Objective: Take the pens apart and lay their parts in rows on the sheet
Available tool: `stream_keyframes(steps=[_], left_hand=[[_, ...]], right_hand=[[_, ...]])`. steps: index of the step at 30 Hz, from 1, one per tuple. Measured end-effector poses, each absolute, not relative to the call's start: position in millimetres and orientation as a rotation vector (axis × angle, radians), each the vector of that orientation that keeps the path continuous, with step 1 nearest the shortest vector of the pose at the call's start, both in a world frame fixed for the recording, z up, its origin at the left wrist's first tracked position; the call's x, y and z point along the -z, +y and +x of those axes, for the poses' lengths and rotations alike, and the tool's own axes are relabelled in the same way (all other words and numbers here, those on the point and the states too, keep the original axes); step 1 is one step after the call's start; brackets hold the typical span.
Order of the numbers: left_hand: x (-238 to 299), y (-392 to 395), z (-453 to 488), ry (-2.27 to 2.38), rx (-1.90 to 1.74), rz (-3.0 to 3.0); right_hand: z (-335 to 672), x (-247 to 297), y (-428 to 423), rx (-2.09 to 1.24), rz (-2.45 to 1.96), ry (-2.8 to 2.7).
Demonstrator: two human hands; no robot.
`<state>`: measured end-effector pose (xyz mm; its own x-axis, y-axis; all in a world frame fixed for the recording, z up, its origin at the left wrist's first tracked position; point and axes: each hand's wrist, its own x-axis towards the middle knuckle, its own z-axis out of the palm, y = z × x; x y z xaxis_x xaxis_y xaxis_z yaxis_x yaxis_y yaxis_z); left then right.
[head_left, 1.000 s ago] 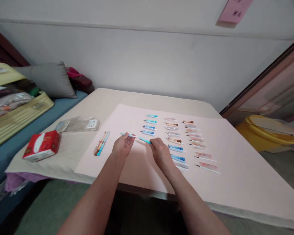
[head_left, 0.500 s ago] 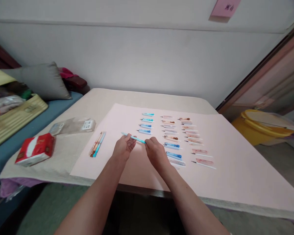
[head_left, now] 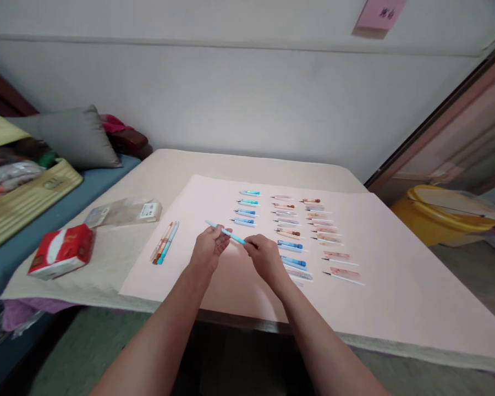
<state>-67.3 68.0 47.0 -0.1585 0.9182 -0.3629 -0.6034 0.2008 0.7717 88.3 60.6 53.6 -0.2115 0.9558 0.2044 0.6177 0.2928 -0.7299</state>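
Both of my hands hold one light blue pen (head_left: 232, 236) above the pink sheet (head_left: 388, 297). My left hand (head_left: 208, 248) pinches the pen near its middle, with the white end sticking out to the left. My right hand (head_left: 264, 257) grips its blue right end. Just beyond and to the right of my hands lie rows of pen parts (head_left: 297, 228): blue ones in the left column, brown and pink ones further right. A small bundle of whole pens (head_left: 165, 242) lies to the left on the sheet.
A red tissue pack (head_left: 60, 250) and a clear plastic package (head_left: 121, 212) lie on the beige table cover at left. A yellow basket (head_left: 25, 198) and grey pillow (head_left: 68, 137) sit on the blue bed beyond. A yellow tub (head_left: 441, 217) stands at right.
My hands have come slightly closer together along the pen, and the right hand has slid further onto its blue end. The camera view shifted a little.
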Motion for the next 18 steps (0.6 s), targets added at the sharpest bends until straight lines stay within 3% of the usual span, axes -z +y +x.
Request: stream_keyframes(steps=[4, 11, 18], left_hand=[[-48.1, 69.4, -69.6, 1.019, -1.372, 0.426], [-54.0, 70.0, -67.3, 0.992, -1.368, 0.399], [-50.1, 70.0, -70.3, 1.099, -1.44, 0.375]], right_hand=[[89.4, -48.0, 63.7, -1.063, -1.405, -1.692], [86.5, -52.7, 59.1, -0.969, -1.424, -1.683], [79.4, -48.8, 57.6, -1.259, -1.403, -1.532]])
